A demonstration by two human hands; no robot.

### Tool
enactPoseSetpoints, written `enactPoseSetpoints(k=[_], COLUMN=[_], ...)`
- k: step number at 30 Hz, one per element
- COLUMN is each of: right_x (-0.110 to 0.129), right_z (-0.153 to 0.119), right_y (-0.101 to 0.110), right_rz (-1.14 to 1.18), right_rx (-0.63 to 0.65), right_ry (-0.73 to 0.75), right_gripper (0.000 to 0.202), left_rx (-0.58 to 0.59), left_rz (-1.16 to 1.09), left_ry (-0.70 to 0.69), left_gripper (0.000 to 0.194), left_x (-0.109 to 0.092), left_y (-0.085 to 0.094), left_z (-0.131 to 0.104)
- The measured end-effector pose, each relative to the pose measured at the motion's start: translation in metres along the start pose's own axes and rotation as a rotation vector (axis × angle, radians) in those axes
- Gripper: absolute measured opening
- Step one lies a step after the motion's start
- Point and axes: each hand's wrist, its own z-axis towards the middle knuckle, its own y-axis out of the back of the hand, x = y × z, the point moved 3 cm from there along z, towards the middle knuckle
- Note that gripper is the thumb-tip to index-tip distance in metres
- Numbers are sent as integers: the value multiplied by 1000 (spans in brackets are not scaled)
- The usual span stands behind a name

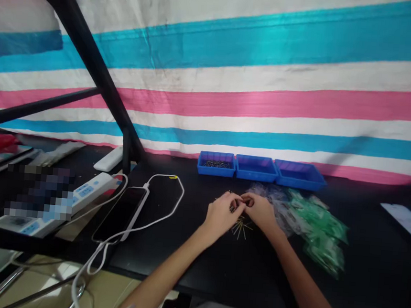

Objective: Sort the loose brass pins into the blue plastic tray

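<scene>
My left hand (224, 213) and my right hand (260, 210) meet over the black table, fingertips pinched together. Whatever lies between the fingertips is too small to make out. Just beneath them, several thin brass-coloured pins or screws (241, 228) lie spread on the table. Beyond my hands, a blue tray (215, 170) holds a pile of small dark metal pieces. Close by my right hand are clear plastic bags (285, 211), with green plastic bags (328, 236) further right.
Two more blue trays, a middle one (256, 174) and a right one (299, 181), adjoin the first. A phone (119, 216) with a looping white cable and a power strip (87, 191) lie left. A dark frame bar (88, 57) slants across the left, before striped sheeting (232, 99).
</scene>
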Motion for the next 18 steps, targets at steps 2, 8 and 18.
enactPoseSetpoints(k=[2,8,18], right_x=[0,2,9], right_z=[0,3,-6], right_y=[0,4,-3], right_rz=[35,406,1011], right_rx=[4,-70,115], right_ry=[-5,-19,-258], right_gripper=[16,23,38], left_rx=[-32,-54,26], left_rz=[-57,-324,-836], left_ry=[11,101,289], left_gripper=[23,37,36], left_x=[11,29,26], left_y=[-2,-10,-17], left_z=[14,24,15])
